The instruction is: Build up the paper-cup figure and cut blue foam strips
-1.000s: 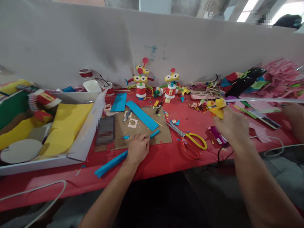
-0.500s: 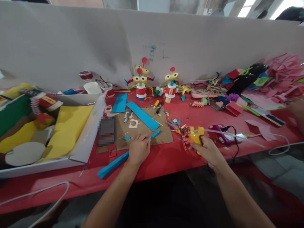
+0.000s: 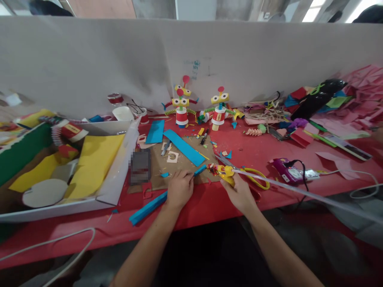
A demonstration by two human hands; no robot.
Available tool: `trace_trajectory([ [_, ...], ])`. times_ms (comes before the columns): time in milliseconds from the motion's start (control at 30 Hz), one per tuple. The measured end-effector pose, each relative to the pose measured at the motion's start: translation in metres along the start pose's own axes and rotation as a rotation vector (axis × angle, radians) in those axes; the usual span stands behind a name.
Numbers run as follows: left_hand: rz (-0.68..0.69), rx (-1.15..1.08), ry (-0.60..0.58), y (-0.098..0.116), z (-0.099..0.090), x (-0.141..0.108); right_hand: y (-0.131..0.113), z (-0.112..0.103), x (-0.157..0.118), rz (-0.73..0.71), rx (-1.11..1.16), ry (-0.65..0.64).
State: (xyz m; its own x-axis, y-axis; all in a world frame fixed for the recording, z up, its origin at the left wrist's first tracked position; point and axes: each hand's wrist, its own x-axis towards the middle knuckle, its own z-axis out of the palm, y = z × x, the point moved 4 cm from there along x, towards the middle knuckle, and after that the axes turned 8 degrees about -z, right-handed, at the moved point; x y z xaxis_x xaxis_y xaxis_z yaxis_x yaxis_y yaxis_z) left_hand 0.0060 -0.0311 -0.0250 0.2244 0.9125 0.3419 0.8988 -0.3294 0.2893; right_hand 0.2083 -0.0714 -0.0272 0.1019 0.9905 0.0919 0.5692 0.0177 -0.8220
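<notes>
My left hand is closed around a long folded blue paper strip, which pokes out on both sides of the fist. In my right hand is a yellow hot glue gun, its nozzle end beside the strip's right tip; whether they touch I cannot tell. A long clear glue stick sticks out of the gun's back. Behind the gun lie scissors with yellow handles. Flat blue paper strips rest on a brown cardboard sheet in front of my left hand.
On the left stands a white box holding yellow paper. Paper robot figures stand at the back against a grey panel. A purple power adapter with cables sits right, before heaped pink paper.
My right hand has lifted the glue gun and brought it left to the blue strip's end, uncovering the scissors. My left hand still holds the strip in place.
</notes>
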Motion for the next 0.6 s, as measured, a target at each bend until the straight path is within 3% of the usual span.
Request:
trace_trajectory([
  [600,0.010,0.012,-0.028,0.000,0.001,0.001,-0.024,0.009,0.001,0.064,-0.383,-0.185],
])
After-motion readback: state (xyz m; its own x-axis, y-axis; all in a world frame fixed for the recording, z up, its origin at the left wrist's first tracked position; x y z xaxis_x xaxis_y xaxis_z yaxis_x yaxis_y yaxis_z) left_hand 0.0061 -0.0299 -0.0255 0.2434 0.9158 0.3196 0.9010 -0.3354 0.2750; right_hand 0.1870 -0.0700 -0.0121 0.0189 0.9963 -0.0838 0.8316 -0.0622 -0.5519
